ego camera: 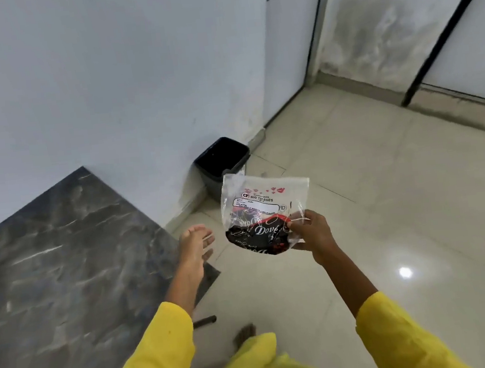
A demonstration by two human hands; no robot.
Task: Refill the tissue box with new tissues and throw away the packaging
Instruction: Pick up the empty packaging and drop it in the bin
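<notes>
Packaging [264, 214], one piece, pinched by right hand [311, 232]; one bin [223, 163].

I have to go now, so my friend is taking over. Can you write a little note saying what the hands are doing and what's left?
Right hand: pinching the empty tissue wrapper at its lower edge.
Left hand: open, holding nothing.
Black bin: on the floor by the wall, just beyond the wrapper, open top.
Tissue box: not in view, so the refill can't be checked.
Left: drop the wrapper in the bin.
</notes>
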